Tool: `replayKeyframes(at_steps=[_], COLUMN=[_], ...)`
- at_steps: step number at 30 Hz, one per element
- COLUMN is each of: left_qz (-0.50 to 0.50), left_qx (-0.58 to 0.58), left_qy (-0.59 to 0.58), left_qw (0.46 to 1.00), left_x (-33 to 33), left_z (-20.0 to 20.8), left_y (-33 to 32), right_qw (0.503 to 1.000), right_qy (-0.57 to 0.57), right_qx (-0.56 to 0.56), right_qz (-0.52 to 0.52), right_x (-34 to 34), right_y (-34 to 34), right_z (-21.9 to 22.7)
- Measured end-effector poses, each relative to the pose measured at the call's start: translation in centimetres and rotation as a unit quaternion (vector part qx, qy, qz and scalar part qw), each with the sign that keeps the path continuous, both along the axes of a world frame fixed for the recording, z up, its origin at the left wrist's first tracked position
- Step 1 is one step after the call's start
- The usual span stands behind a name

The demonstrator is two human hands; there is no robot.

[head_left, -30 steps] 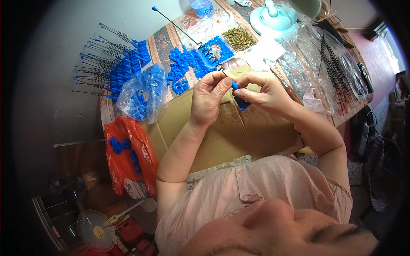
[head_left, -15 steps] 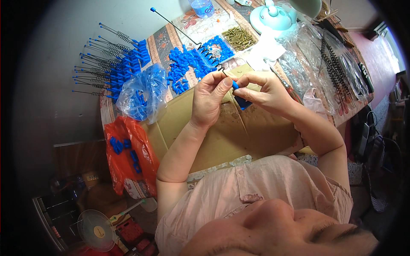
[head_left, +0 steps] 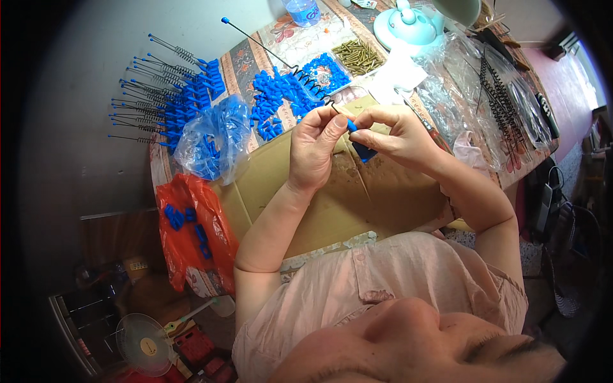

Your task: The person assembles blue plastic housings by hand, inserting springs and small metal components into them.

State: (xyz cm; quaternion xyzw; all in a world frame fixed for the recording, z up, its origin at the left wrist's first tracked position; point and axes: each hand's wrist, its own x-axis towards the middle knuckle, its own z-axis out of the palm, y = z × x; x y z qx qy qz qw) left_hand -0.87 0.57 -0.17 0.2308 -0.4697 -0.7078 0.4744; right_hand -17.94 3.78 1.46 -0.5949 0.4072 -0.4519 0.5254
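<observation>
- Black coiled wire [head_left: 295, 67] slants up and left, its far tip [head_left: 225, 21] blue.
- Left hand [head_left: 313, 150]: thumb and fingers pinched on the wire's lower end.
- Right hand [head_left: 393, 134]: thumb and forefinger narrowed on a blue piece [head_left: 351, 126]; a dark blue part [head_left: 364, 152] shows just below.
- Cardboard [head_left: 306, 204] lies on the patterned tabletop [head_left: 241, 59] beneath both hands.

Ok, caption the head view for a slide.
Left hand gripping a coiled wire, right hand pinching a blue fitting over cardboard, blue parts beyond.
</observation>
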Motion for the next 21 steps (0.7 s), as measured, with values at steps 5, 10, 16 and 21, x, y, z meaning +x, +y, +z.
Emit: replayKeyframes(at_steps=[5, 10, 16, 21], left_qz=[0.002, -0.005, -0.014, -0.006], left_qx=[0.006, -0.015, -0.001, 0.009], left_qy=[0.001, -0.015, -0.003, 0.005], left_qw=[1.0, 1.0, 1.0, 1.0], left_x=[0.08, 0.25, 0.19, 0.1], left_z=[-0.12, -0.39, -0.49, -0.94], left_y=[-0.01, -0.02, -0.12, -0.06], right_qw=[1.0, 1.0, 0.999, 0.999], right_qy=[-0.012, 0.02, 0.003, 0.03], right_qx=[0.002, -0.024, 0.03, 0.014], right_qz=[0.004, 0.004, 0.011, 0.006], right_x=[-0.01, -0.12, -0.13, -0.2], right_y=[-0.02, -0.15, -0.09, -0.26], right_z=[-0.19, -0.3, -0.08, -0.45])
